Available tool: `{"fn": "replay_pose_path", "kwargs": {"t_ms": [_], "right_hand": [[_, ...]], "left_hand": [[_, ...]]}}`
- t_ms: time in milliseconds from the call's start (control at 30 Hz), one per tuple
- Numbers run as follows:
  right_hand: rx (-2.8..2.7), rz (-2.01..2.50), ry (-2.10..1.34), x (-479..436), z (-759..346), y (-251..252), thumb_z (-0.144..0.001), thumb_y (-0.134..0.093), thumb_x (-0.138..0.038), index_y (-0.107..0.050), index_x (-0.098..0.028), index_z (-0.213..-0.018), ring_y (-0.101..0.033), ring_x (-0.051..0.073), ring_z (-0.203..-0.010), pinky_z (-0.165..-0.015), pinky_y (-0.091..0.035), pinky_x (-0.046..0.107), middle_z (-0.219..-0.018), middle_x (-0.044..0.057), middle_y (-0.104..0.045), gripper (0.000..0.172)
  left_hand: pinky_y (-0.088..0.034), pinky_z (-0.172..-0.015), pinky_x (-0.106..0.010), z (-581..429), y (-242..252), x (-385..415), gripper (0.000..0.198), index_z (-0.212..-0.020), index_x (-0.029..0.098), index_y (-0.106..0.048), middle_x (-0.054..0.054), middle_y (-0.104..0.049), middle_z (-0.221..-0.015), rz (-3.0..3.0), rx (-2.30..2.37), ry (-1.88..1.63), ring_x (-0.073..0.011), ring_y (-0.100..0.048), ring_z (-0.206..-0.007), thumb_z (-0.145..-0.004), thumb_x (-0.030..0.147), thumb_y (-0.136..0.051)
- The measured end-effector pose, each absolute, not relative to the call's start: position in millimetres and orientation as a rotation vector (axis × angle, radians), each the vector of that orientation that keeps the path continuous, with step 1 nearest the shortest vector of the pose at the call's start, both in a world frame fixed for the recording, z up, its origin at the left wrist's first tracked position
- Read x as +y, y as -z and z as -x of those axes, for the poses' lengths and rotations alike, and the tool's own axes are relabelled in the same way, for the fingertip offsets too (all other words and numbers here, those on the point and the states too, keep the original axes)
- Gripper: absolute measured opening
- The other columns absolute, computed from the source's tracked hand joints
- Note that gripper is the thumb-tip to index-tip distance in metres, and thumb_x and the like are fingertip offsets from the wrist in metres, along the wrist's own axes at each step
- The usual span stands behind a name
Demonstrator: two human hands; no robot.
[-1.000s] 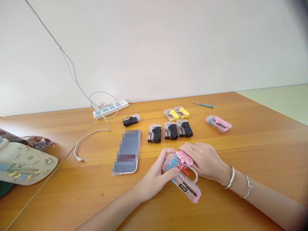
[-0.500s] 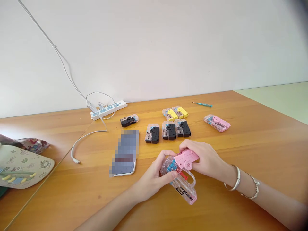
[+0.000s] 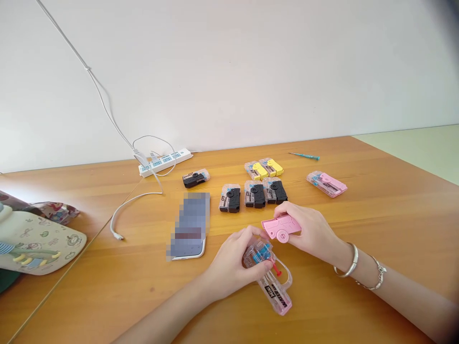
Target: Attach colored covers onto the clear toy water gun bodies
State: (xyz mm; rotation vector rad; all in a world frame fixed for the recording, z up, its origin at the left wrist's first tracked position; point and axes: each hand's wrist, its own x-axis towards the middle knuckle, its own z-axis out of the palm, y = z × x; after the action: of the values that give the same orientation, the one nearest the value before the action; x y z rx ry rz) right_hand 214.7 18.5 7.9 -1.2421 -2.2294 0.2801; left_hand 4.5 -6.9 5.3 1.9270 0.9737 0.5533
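1. Left hand (image 3: 229, 272): closed around a transparent plastic toy water gun (image 3: 273, 292), near the front edge of the orange wooden table (image 3: 376, 229), right of centre.
2. Right hand (image 3: 313, 234): fingers and thumb grip a pink plastic shell (image 3: 280, 227), just apart from the gun.
3. Toward the far edge: clear toy guns with black trim (image 3: 254, 194), yellow trim (image 3: 263, 168) and pink trim (image 3: 326, 184); a thin teal screwdriver (image 3: 304, 155).
4. Far left: a pixelated smartphone (image 3: 188, 225), a white power strip (image 3: 165, 162) and a white cable (image 3: 132, 205).

The orange wooden worktop (image 3: 376, 215) holds clear black toy guns (image 3: 230, 199), yellow ones (image 3: 263, 167), a pink one (image 3: 326, 184), a white power strip (image 3: 165, 162), a phone (image 3: 189, 225) and a thin teal screwdriver (image 3: 304, 155).
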Motion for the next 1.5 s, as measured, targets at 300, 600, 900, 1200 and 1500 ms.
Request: {"fn": "replay_pose_path", "kwargs": {"t_ms": [300, 600, 900, 1200, 1500], "right_hand": [[-2.209, 1.255, -0.229, 16, -213, -7, -0.074, -0.055, -0.023, -0.049, -0.023, -0.091, -0.060, 0.014, -0.064, -0.053, -0.039, 0.022, -0.081, -0.002, -0.066, 0.018], [-2.325, 0.944, 0.014, 7, -200, 5, -0.087, -0.046, -0.033, -0.049, -0.019, -0.091, -0.060, 0.015, -0.061, -0.053, -0.041, 0.024, -0.073, 0.002, -0.064, 0.015], [-2.496, 0.961, -0.264, 9, -207, -7, -0.084, -0.055, -0.034, -0.043, -0.020, -0.116, -0.061, 0.018, -0.088, -0.069, -0.049, 0.028, -0.104, 0.007, -0.060, 0.037], [-2.506, 0.993, -0.195, 12, -214, -17, -0.084, -0.053, -0.044, -0.042, -0.021, -0.122, -0.057, 0.021, -0.103, -0.079, -0.050, 0.033, -0.117, 0.009, -0.056, 0.045], [-2.228, 1.088, -0.215, 13, -216, -15, -0.088, -0.048, -0.032, -0.049, -0.023, -0.103, -0.061, 0.013, -0.070, -0.065, -0.049, 0.027, -0.091, 0.002, -0.060, 0.018]], "left_hand": [[-0.037, -0.089, -0.038, -3, 0, -2, 0.043, -0.115, 0.024, -0.050, -0.006, -0.057, -0.111, -2.163, 1.060, -0.606, -0.0248, -0.045, -0.105, -0.078, 0.042, -0.061], [-0.036, -0.077, -0.031, -5, 5, -3, 0.020, -0.082, 0.022, -0.048, 0.001, -0.061, -0.091, -2.305, 1.045, -0.756, -0.0177, -0.053, -0.083, -0.080, 0.037, -0.061], [-0.036, -0.076, -0.028, -9, 3, -5, 0.009, -0.079, 0.021, -0.049, 0.001, -0.059, -0.091, -2.168, 1.054, -0.683, -0.0152, -0.052, -0.082, -0.084, 0.025, -0.055], [-0.041, -0.082, -0.029, -6, 2, 0, 0.009, -0.084, 0.018, -0.052, -0.004, -0.058, -0.091, -1.943, 1.040, -0.770, -0.0181, -0.054, -0.091, -0.087, 0.025, -0.047], [-0.041, -0.081, -0.028, -6, 1, -1, 0.011, -0.081, 0.018, -0.052, -0.003, -0.057, -0.089, -1.841, 1.001, -0.819, -0.0176, -0.055, -0.090, -0.087, 0.027, -0.049]]}}
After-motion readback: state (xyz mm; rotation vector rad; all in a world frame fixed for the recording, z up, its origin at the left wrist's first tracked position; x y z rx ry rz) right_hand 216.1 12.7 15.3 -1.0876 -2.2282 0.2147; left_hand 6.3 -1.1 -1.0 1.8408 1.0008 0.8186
